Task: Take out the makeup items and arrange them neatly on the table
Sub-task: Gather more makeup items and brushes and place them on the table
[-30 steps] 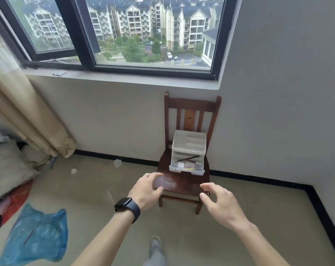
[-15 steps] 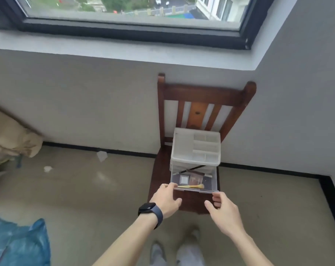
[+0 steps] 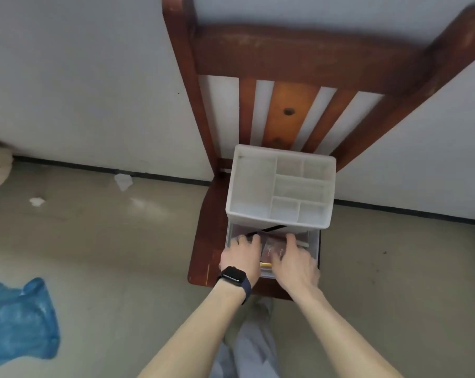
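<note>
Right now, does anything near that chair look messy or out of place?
Yes. Two crumpled white scraps lie on the floor by the wall, and a blue plastic bag sits crumpled at the left. In the open drawer of the organizer, a thin black stick lies diagonally, askew.

Wooden chair – plastic organizer on seat

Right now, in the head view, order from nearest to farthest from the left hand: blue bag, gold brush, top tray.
1. Gold brush, in the drawer, beside the left hand.
2. Top tray, just above.
3. Blue bag, floor, far left.
</note>
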{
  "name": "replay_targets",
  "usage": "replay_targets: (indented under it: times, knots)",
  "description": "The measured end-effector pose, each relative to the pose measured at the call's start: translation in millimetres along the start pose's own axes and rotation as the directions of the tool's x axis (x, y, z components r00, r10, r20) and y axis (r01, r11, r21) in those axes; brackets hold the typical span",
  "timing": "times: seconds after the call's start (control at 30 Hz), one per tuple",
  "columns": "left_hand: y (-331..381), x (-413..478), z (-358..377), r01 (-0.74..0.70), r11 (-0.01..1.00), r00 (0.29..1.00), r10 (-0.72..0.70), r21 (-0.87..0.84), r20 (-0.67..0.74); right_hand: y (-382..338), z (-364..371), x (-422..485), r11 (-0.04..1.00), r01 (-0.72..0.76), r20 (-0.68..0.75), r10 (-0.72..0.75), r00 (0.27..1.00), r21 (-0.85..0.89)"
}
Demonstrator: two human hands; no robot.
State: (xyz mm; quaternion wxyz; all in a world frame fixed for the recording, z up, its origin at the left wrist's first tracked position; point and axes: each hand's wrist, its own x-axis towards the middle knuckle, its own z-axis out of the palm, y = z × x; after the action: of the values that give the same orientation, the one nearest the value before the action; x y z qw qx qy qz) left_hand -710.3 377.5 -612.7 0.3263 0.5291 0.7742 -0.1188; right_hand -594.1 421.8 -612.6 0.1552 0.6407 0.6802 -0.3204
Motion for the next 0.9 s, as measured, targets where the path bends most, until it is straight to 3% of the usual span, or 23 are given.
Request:
replay_targets:
  times: [0.17,0.33,0.57,0.67,0.8,0.9]
  knots:
    - [8,13,1,0.048,0.998,0.999,-0.049,0.036,0.024,-7,11,12,0.995,0.006,-0.002,-0.006,1.0,-0.105]
    - [3,18,-4,0.074,0.996,0.997,-0.073,-0.041,0.021,2,13,19,0.998,-0.024,0.004,0.024,1.0,0.062]
    - [-9,8,-16,0.064,0.971,0.997,-0.07,-0.231,-0.019,31,8,5,0.944,0.145,-0.093,-0.122,0.988,0.295]
    - [-20,-9,-31,0.107,0.9,0.993,-0.116,-0.422,0.006,40,-3,-17,0.901,0.168,-0.135,-0.123,0.983,0.4]
    - [-37,-42,-55,0.147,0.726,0.986,-0.161,-0.672,0.042,42,-29,-59,0.828,0.148,-0.148,-0.08,0.986,0.54]
    - [-48,-73,-77,0.114,0.634,0.985,-0.17,-0.765,0.006,38,-51,-93,0.761,0.137,-0.166,-0.04,0.985,0.634]
